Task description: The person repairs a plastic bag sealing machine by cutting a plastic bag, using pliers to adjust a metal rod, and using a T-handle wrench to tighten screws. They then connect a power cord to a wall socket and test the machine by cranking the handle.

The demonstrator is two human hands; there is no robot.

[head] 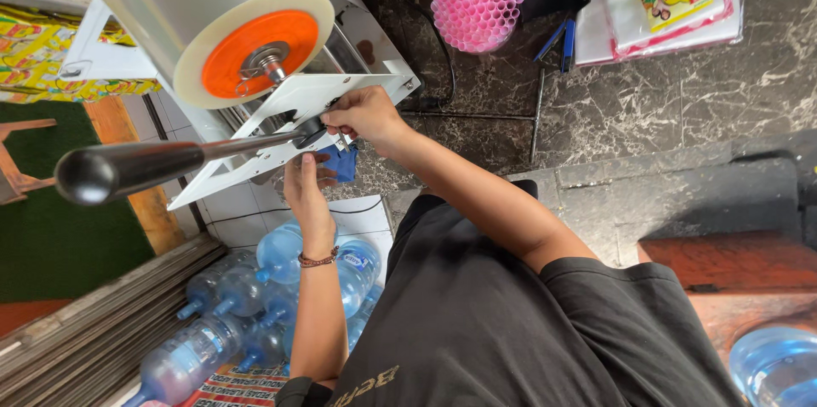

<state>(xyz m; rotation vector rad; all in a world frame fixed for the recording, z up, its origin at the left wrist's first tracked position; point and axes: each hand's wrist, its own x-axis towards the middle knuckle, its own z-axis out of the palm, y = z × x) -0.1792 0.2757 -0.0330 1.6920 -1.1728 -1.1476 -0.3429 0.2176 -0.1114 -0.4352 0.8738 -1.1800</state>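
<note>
Under sealer plate (289, 101) | left hand (308, 190) pinching blue piece (345, 162) | right hand (366, 113) gripping plate edge

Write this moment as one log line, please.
left hand: under white sealing machine, at blue piece | right hand: on machine plate edge | black lever handle: untouched | film roll: on top
</note>
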